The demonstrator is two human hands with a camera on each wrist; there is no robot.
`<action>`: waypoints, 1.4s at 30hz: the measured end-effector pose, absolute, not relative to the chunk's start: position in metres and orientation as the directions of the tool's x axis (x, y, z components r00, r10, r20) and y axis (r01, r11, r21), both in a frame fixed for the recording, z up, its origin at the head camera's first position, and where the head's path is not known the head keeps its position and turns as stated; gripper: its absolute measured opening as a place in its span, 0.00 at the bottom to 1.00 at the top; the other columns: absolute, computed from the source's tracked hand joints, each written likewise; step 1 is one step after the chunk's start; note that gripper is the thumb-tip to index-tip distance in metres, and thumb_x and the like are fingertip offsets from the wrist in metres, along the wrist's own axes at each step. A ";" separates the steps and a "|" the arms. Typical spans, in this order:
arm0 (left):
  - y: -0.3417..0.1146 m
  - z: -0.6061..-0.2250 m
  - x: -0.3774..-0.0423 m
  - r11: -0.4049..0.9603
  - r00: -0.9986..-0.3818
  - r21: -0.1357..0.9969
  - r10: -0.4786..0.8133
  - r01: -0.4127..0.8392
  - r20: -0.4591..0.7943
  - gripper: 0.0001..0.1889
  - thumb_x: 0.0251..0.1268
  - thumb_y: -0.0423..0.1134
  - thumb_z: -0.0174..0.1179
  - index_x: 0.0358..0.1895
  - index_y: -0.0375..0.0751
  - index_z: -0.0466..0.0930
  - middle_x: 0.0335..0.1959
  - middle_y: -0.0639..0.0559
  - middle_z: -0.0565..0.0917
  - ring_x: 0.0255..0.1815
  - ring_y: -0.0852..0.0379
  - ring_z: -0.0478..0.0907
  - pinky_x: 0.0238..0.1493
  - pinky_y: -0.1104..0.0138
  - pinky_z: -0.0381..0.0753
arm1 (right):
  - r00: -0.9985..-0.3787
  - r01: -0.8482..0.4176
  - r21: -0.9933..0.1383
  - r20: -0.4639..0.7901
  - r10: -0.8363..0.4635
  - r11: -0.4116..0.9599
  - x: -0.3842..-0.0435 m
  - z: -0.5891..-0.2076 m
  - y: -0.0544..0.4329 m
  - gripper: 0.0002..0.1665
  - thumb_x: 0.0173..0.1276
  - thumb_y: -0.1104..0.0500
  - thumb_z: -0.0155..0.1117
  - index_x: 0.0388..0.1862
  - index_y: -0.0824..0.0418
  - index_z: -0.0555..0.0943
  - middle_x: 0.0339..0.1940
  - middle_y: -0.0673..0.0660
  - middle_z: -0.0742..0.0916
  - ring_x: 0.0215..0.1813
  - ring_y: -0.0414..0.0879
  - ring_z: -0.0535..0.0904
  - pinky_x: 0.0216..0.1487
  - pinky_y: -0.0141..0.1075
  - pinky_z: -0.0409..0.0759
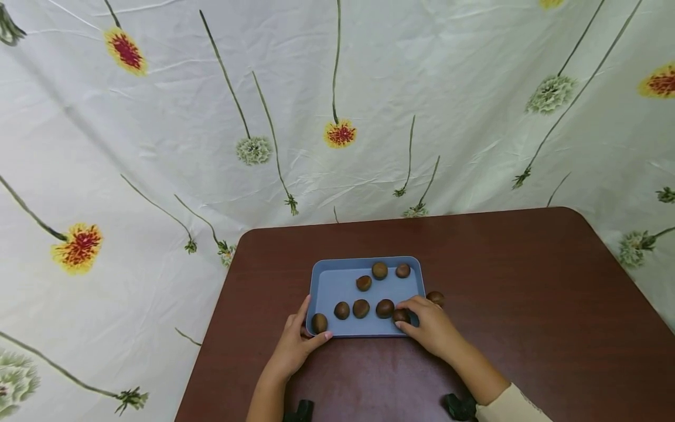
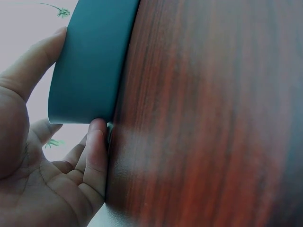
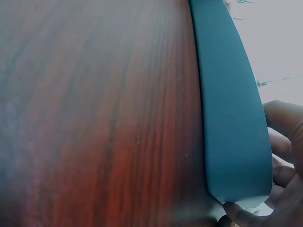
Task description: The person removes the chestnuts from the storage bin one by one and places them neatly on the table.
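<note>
A shallow blue tray (image 1: 364, 335) lies on the table with several brown chestnuts (image 1: 361, 308) spread inside it. My left hand (image 1: 295, 343) holds the tray's near left corner, its thumb over the near rim and its fingers along the left side. In the left wrist view the fingers bend around the tray's corner. Over the near right corner, my right hand (image 1: 429, 323) pinches a chestnut (image 1: 401, 316) between thumb and forefinger, inside the tray. Another chestnut (image 1: 435, 298) sits outside the tray, just beyond the right hand and partly hidden by it.
The dark red-brown wooden table (image 1: 506, 264) has rounded far corners. A pale cloth (image 1: 464, 105) printed with flowers hangs behind and around it. Two dark objects, one near the left forearm (image 1: 299, 410) and one by the right sleeve (image 1: 460, 407), show low in the head view.
</note>
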State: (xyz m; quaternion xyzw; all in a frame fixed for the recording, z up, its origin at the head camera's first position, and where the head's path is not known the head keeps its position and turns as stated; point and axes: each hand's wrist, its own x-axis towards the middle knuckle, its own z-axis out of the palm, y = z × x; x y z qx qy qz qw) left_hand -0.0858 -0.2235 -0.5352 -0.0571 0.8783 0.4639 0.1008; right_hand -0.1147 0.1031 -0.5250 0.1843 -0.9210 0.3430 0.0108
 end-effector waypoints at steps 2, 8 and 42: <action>-0.224 -0.536 -0.086 0.563 -0.973 0.803 -0.008 -0.193 -0.229 0.56 0.57 0.55 0.74 0.83 0.59 0.45 0.60 0.41 0.68 0.39 0.58 0.71 0.41 0.70 0.75 | -0.935 -0.335 -0.653 0.143 -0.324 0.679 -0.114 -0.525 0.104 0.18 0.64 0.54 0.75 0.52 0.55 0.86 0.48 0.48 0.86 0.51 0.45 0.84 0.54 0.44 0.81; -0.224 -0.536 -0.086 0.566 -0.973 0.802 -0.002 -0.190 -0.229 0.55 0.58 0.55 0.74 0.83 0.59 0.45 0.61 0.41 0.67 0.39 0.58 0.71 0.41 0.70 0.75 | -0.951 -0.288 -0.712 0.134 -0.278 0.640 -0.112 -0.522 0.108 0.18 0.65 0.54 0.75 0.53 0.54 0.86 0.48 0.47 0.86 0.49 0.42 0.82 0.51 0.43 0.80; -0.225 -0.538 -0.086 0.563 -0.974 0.805 -0.002 -0.188 -0.227 0.55 0.58 0.56 0.73 0.83 0.61 0.45 0.62 0.42 0.67 0.40 0.57 0.70 0.42 0.68 0.74 | -0.999 -0.043 -0.956 0.046 0.002 0.289 -0.108 -0.520 0.170 0.26 0.73 0.59 0.66 0.68 0.60 0.76 0.59 0.60 0.76 0.51 0.29 0.79 0.50 0.21 0.79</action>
